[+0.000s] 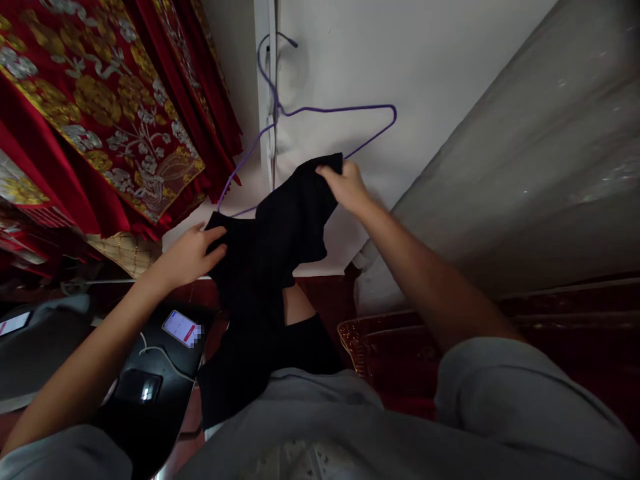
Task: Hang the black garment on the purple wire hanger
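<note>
A black garment stretches between my two hands in front of me; its exact kind does not show. My left hand grips its left upper corner, fingers over the cloth. My right hand pinches the upper right corner, thumb on the near side. Behind the cloth is a purple clothes hanger, its hook up by a narrow white strip on the wall. The hanger's lower bar is partly hidden by the garment, and I cannot tell whether the cloth is on it.
Red cloths with gold and silver embroidery hang at the left. A dark table at lower left bears a lit phone, a white cable and a dark phone-like object. Greyish translucent sheeting slopes along the right.
</note>
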`<state>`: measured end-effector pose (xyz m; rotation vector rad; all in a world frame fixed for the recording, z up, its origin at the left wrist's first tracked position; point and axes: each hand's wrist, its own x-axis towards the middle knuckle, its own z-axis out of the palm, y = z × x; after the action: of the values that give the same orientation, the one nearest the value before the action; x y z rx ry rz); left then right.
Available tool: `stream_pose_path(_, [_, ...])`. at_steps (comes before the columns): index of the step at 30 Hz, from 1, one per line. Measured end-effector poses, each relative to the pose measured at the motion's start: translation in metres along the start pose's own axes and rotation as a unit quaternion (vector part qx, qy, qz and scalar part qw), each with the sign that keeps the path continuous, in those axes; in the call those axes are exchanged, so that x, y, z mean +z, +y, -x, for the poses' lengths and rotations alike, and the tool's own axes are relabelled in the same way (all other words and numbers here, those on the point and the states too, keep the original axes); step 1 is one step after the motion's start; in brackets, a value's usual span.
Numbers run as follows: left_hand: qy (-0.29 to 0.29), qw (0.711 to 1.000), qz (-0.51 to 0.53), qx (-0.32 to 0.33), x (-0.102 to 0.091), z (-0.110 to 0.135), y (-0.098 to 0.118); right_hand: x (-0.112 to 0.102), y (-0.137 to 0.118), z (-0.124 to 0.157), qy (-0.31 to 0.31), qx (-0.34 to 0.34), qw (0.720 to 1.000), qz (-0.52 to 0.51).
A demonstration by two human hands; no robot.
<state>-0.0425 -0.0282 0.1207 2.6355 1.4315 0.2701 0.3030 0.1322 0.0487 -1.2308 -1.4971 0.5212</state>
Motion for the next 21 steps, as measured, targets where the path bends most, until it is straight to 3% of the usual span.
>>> stream_pose_path(3, [0.004,0.992,-0.113,-0.063,0.006,-0.008,-0.013,-0.027,-0.008,0.004,-0.001,-0.021,1.0,0.005])
stream_pose_path(6, [0.074,0.995,-0.059,-0.029,0.006,-0.02,-0.018,-0.039,-0.017,0.01,0.012,-0.045,0.999,0.003])
stream_pose_path(12, [0.173,0.97,0.165,0.034,-0.014,-0.06,-0.004,-0.021,-0.029,0.029,-0.007,-0.025,0.999,-0.03])
stream_pose_path(17, [0.223,0.956,0.186,0.031,-0.028,-0.095,0.007,-0.011,-0.046,0.048,-0.09,-0.053,0.994,0.026])
stream_pose_path(21, [0.216,0.965,0.146,-0.003,-0.035,-0.104,-0.006,-0.039,-0.045,0.035,0.015,-0.123,0.991,0.047])
